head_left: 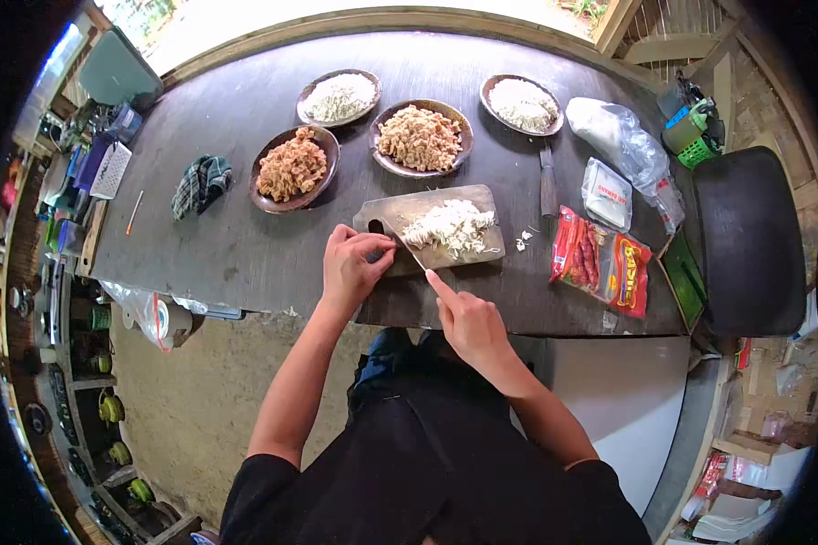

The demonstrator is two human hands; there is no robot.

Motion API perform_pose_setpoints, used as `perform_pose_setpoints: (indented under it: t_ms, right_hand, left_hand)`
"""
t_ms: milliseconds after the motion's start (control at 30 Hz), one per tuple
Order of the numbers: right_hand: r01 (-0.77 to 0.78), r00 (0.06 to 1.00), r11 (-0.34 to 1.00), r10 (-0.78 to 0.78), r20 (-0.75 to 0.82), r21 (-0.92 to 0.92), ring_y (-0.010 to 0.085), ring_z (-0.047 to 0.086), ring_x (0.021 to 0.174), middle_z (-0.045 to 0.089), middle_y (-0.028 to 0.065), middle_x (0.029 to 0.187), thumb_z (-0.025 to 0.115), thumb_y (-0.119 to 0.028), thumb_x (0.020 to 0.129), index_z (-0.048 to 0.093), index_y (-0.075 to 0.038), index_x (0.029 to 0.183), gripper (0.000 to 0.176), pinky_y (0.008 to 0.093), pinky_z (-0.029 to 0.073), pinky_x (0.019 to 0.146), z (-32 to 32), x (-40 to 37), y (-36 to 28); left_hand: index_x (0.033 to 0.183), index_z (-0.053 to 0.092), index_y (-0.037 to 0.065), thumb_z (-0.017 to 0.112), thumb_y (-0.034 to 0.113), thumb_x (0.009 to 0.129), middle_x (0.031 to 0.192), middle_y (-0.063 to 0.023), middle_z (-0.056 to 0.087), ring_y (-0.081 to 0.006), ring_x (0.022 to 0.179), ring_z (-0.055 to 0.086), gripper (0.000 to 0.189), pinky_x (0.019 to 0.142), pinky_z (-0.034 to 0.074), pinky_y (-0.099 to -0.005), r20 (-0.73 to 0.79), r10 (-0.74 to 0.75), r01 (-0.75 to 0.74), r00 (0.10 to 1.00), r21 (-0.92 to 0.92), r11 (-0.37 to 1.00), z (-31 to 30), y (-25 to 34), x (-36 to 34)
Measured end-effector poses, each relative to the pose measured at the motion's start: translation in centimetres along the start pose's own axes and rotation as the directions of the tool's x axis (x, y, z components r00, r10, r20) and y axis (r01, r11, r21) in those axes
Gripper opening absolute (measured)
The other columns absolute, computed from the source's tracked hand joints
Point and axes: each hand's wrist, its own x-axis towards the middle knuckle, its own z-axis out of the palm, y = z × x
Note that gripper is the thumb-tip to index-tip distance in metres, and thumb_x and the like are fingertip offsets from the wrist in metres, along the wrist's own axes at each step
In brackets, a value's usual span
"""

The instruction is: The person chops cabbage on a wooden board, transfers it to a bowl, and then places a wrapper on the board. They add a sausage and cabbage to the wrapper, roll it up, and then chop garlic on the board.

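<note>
A wooden cutting board (381,213) lies near the front edge of a dark table (245,245), with a pile of chopped white vegetable (453,227) on it. My right hand (468,322) grips a knife (409,247) whose blade slants up to the left edge of the pile, index finger along its back. My left hand (354,265) rests with curled fingers on the board's front left corner, touching the blade's side.
Behind the board stand two brown bowls of fried brownish pieces (293,167) (420,138) and two of white shreds (339,97) (523,104). A second knife (548,183), plastic bags (623,136), a red sausage packet (602,262) and a checked cloth (201,183) lie around. A dark chair (750,245) stands right.
</note>
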Motion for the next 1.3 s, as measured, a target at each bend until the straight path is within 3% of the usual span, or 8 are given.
perform_pose_setpoints:
  t_ms: [200,300,500,567,767,867,1167,1300]
  right_hand:
    - [0.011,1.000,0.999,-0.011,-0.001,0.049,0.0381,0.066,0.058,0.062,0.0165,0.067,0.063,-0.014,0.097,0.053,-0.023,0.150,0.055,0.0494,0.057,0.056,-0.6,-0.6,-0.9]
    - [-0.013,0.999,0.997,0.010,0.038,0.077,0.0383,0.065,0.064,0.062,0.0174,0.070,0.064,-0.009,0.096,0.055,-0.021,0.149,0.055,0.0497,0.054,0.060,-0.3,-0.1,-0.6]
    - [0.014,0.999,1.000,-0.013,0.041,-0.017,0.0382,0.067,0.060,0.063,0.0175,0.070,0.063,-0.013,0.097,0.050,-0.023,0.152,0.058,0.0491,0.058,0.057,0.3,0.7,-0.5]
    - [-0.002,0.999,1.000,0.004,0.052,-0.026,0.0388,0.068,0.062,0.063,0.0178,0.071,0.062,-0.013,0.098,0.050,-0.022,0.153,0.057,0.0495,0.058,0.058,0.1,0.7,-0.2]
    - [-0.009,1.000,0.997,0.010,-0.008,0.070,0.0388,0.066,0.064,0.062,0.0178,0.070,0.063,-0.010,0.097,0.054,-0.020,0.150,0.054,0.0504,0.054,0.061,-0.6,0.0,-0.1]
    - [-0.014,0.999,0.996,0.010,0.044,0.093,0.0386,0.066,0.064,0.061,0.0176,0.069,0.063,-0.011,0.097,0.054,-0.021,0.150,0.055,0.0500,0.055,0.061,-0.9,-0.1,-0.9]
    - [-0.026,0.998,0.999,0.028,0.056,-0.038,0.0385,0.066,0.064,0.062,0.0174,0.070,0.063,-0.011,0.097,0.053,-0.021,0.150,0.055,0.0499,0.056,0.060,0.2,0.7,-1.1]
    - [-0.029,0.999,1.000,0.028,0.039,0.006,0.0389,0.067,0.066,0.064,0.0186,0.072,0.063,-0.011,0.097,0.055,-0.021,0.149,0.054,0.0500,0.055,0.062,0.1,0.6,-0.3]
  left_hand:
    - [0.088,0.081,0.011,0.083,0.016,0.075,0.095,-0.0007,0.079,-0.0225,0.085,0.057,0.014,0.082,0.051,-0.0341,0.040,0.005,-0.006,0.999,0.027,1.000,0.2,-0.7,-0.1]
    - [0.088,0.081,0.011,0.082,0.016,0.075,0.095,-0.0013,0.079,-0.0229,0.085,0.058,0.014,0.081,0.051,-0.0349,0.021,-0.017,0.017,1.000,-0.029,0.999,0.1,-0.6,0.1]
    - [0.086,0.081,0.012,0.083,0.017,0.074,0.089,-0.0032,0.079,-0.0243,0.080,0.059,0.013,0.079,0.050,-0.0355,0.001,-0.004,0.004,1.000,-0.032,0.999,-0.1,-0.1,0.2]
    - [0.088,0.081,0.013,0.083,0.018,0.074,0.089,-0.0024,0.078,-0.0235,0.080,0.059,0.014,0.080,0.050,-0.0348,0.037,-0.092,0.092,0.995,-0.005,0.996,-0.5,0.4,0.2]
    - [0.088,0.081,0.014,0.083,0.018,0.075,0.087,-0.0019,0.078,-0.0234,0.080,0.059,0.014,0.081,0.050,-0.0355,-0.005,-0.038,0.038,0.999,-0.048,0.998,0.3,-0.3,0.0]
    - [0.088,0.081,0.013,0.083,0.018,0.075,0.089,-0.0022,0.078,-0.0238,0.082,0.060,0.014,0.081,0.050,-0.0358,0.019,-0.031,0.031,0.999,-0.019,0.999,0.2,-0.7,-0.1]
    - [0.090,0.080,0.014,0.082,0.018,0.076,0.092,-0.0017,0.078,-0.0242,0.083,0.061,0.015,0.083,0.049,-0.0357,0.030,-0.053,0.054,0.998,-0.042,0.998,0.3,-0.7,-0.2]
    - [0.090,0.080,0.014,0.082,0.017,0.077,0.093,-0.0015,0.078,-0.0239,0.083,0.061,0.014,0.083,0.048,-0.0351,0.021,-0.033,0.033,0.999,-0.029,0.999,0.1,-0.3,-0.4]
